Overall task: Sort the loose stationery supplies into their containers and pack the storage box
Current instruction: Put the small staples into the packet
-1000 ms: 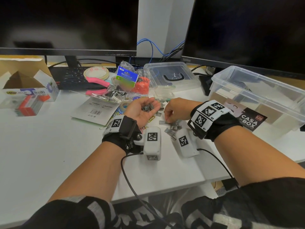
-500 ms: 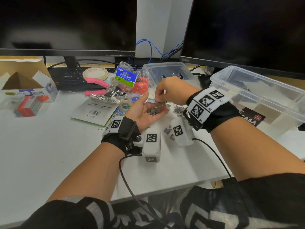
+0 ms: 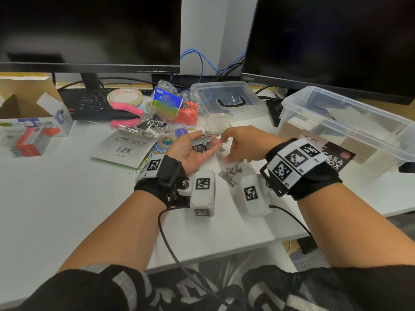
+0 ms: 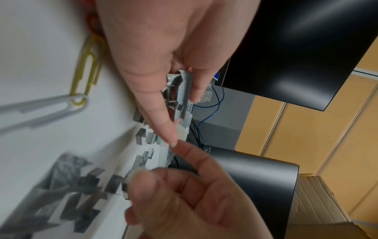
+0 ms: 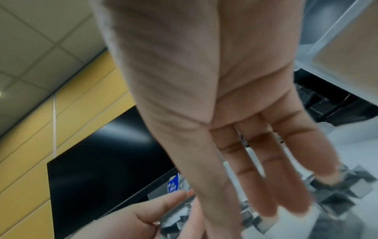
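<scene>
Head view: my left hand (image 3: 190, 149) lies palm up at frame centre, fingers loosely cupped round a pile of grey metal staple strips (image 3: 202, 143). My right hand (image 3: 241, 142) hovers just beside it, fingers extended and relaxed, grasping nothing. More loose grey staple strips (image 3: 231, 173) lie on the white desk (image 3: 67, 198) below my right hand. The clear plastic storage box (image 3: 343, 122) sits at right, open; its contents I cannot tell. A clear lid with a black handle (image 3: 226, 97) rests at upper centre, below 2 dark monitors (image 3: 89, 30).
</scene>
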### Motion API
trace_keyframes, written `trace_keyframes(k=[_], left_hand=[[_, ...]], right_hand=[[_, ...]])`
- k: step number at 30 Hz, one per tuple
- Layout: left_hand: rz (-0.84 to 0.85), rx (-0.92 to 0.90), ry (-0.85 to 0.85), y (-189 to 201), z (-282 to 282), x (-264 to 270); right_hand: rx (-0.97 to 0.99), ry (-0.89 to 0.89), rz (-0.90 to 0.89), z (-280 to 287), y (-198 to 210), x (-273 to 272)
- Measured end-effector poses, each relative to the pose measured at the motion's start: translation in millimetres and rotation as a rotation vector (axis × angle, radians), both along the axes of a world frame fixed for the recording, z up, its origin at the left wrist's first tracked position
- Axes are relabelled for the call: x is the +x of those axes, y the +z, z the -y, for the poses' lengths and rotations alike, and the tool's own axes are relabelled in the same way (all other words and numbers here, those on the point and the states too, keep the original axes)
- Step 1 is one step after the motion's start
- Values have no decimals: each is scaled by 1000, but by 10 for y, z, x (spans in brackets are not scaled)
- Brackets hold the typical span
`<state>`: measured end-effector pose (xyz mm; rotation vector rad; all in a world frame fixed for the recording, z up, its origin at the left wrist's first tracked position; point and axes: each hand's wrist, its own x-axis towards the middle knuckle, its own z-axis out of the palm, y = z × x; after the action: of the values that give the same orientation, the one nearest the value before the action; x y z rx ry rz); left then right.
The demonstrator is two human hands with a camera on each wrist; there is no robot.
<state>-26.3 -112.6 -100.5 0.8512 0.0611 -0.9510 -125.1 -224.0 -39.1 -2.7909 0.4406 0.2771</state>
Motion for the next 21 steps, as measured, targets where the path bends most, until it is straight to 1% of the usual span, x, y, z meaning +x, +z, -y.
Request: trace_keyframes(k=[2,5,8,15,21], left_hand=[[-7,-8,17,4,-3,-8],[-15,-7,30,12,-6,-15],[-8,4,35,22,-4,-20],[-9,-9,42,32,-1,-27],[-2,-11,41,26,-6,-12]], right_hand=[[-57,-5,-72,-37,21,-29],[-140,43,-191,-133,34,-54],[-177,83,-237,-210,13,-33],[-211,144,-189,-239,-12,50],[-194,128,-151,-183,-8,67]])
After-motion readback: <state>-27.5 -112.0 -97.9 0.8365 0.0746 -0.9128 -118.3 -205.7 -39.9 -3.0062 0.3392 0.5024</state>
